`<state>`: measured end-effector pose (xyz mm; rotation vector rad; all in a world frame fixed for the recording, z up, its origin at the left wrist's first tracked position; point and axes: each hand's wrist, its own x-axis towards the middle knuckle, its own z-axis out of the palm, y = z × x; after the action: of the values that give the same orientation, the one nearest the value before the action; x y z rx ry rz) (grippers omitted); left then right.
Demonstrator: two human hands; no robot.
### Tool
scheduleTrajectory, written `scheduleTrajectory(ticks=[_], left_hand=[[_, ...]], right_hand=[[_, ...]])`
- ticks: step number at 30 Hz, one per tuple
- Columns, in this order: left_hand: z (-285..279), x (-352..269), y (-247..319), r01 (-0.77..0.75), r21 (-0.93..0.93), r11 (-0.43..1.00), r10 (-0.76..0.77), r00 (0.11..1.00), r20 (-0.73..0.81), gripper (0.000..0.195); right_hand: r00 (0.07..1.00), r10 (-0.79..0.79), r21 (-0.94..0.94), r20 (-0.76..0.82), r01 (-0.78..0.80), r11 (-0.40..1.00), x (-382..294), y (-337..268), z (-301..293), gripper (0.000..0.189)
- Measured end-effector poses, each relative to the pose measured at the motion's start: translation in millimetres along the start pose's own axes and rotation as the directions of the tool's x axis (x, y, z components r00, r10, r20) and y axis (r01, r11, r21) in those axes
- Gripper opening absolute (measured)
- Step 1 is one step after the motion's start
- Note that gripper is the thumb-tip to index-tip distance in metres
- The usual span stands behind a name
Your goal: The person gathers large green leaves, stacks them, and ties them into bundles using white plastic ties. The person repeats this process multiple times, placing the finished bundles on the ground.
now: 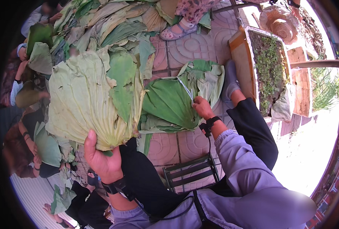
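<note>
My left hand grips the narrow base of a stack of large dried leaves, pale yellow-green with a greener patch on the right side. They look like lotus leaves, folded into a fan shape and held up off the ground. Between my feet, a bundle of green leaves lies on the paving. A white tie runs across that bundle, and my right hand pinches the lower end of it. Part of the bundle's left side is hidden behind the raised stack.
A big heap of leaves spreads ahead. Several people sit along the left, some holding leaves. Another person's shoe stands at the top. Planter boxes and a straw hat are on the right. A slatted stool stands below me.
</note>
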<state>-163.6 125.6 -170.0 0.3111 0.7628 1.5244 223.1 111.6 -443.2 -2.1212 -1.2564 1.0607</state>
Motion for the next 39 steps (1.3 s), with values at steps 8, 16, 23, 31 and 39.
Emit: scheduleTrajectory(ticks=[8,16,23,31,39], left_hand=[[1,-1,0,0.023,0.006,1.000,-0.023,1.000,-0.009,0.055],[7,-6,-3,0.020,0.021,1.000,-0.019,0.999,-0.027,0.054],[17,5,-18,0.019,-0.033,0.999,-0.017,0.998,0.056,0.047],[26,1,-34,0.173,-0.101,0.980,-0.157,0.977,0.148,0.046],[36,-28,-57,0.288,0.049,0.956,-0.279,0.847,0.454,0.045]], right_hand=[[0.867,-0.020,-0.297,-0.498,-0.150,0.943,5,74,-10,0.049],[0.820,0.571,0.624,-0.052,-0.419,0.659,0,38,-16,0.052],[0.977,0.215,0.646,-0.006,-0.160,0.747,-36,-83,-55,0.032],[0.854,-0.273,0.802,0.443,-0.241,0.547,-165,-205,-74,0.032],[0.812,-0.455,0.931,0.365,-0.313,0.189,-220,-215,-63,0.065]])
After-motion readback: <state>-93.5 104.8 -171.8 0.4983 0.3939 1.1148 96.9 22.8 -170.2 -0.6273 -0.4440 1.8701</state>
